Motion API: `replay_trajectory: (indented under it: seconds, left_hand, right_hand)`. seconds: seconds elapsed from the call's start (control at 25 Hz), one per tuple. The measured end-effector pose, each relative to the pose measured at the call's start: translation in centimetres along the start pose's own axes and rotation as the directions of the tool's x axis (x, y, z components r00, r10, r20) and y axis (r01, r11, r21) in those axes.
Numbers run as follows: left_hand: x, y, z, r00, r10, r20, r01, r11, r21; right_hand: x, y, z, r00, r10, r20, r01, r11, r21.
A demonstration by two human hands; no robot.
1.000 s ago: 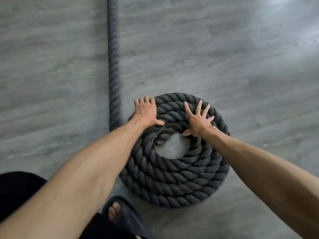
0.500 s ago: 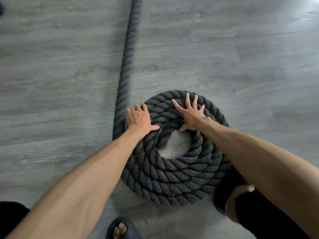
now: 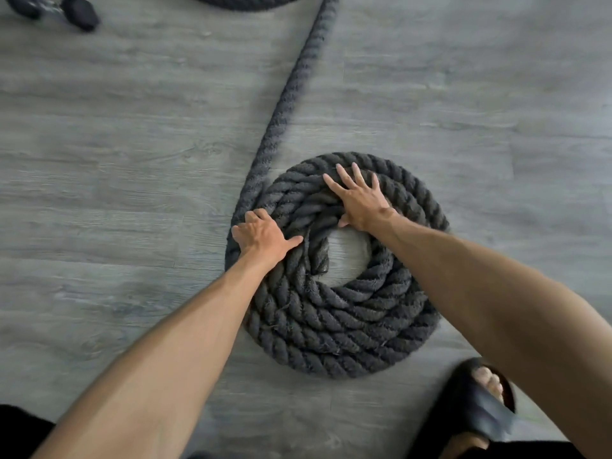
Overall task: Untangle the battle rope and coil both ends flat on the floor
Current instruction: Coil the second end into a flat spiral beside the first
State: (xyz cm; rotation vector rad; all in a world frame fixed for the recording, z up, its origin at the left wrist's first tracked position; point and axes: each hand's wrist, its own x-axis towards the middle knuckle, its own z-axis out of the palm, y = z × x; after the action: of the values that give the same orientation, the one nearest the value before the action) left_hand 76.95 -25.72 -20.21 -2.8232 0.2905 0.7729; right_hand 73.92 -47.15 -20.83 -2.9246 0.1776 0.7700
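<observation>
Center frame: right hand [image 3: 359, 200] spread flat on coiled battle rope [image 3: 331, 326]; left hand [image 3: 261, 238] curled over its outer turn.

Grey plank floor [image 3: 99, 193] carries my flat rope coil [image 3: 347, 326], its tail [image 3: 281, 111] leading away, a dumbbell [image 3: 79, 11] and my sandal [image 3: 473, 412].

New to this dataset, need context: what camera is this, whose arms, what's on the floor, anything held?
No machine here: a person works bare-handed, filmed by one wide-angle camera on their head, looking down. On the grey floor lies a flat coil of thick dark rope; a straight run leads away toward another rope curve at the top edge. The right hand lies flat on the coil, fingers spread. The left hand curls its fingers over the outer turn. A sandalled foot shows lower right.
</observation>
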Motion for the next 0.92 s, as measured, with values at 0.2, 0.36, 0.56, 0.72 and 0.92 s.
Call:
replay_trajectory:
  seconds: [0.2, 0.36, 0.56, 0.72, 0.92]
  left_hand:
    - [2.4, 2.3, -3.4, 0.995, 0.097, -0.024, -0.097, 0.995, 0.013]
    - [6.5, 6.2, -6.0, 0.924, 0.370, 0.091, -0.354, 0.922, -0.156]
    - [8.4, 6.6, -5.6, 0.955, 0.296, -0.004, -0.294, 0.949, -0.115]
    - [9.6, 9.9, -7.5, 0.993, 0.116, 0.002, -0.114, 0.983, -0.145]
    - [10.2, 13.6, -9.1, 0.994, -0.064, 0.093, 0.079, 0.984, -0.161]
  right_hand:
    - [-6.1, 2.5, 3.0, 0.870, 0.491, 0.050, -0.482, 0.823, 0.301]
    - [-8.6, 3.3, 5.8, 0.687, 0.644, 0.337, -0.723, 0.561, 0.403]
    - [-4.1, 7.4, 3.5, 0.766, 0.568, 0.300, -0.642, 0.664, 0.383]
    - [0.7, 13.4, -0.3, 0.839, 0.474, 0.268, -0.539, 0.793, 0.283]
    - [5.9, 19.0, -4.9, 0.925, 0.293, 0.240, -0.341, 0.921, 0.190]
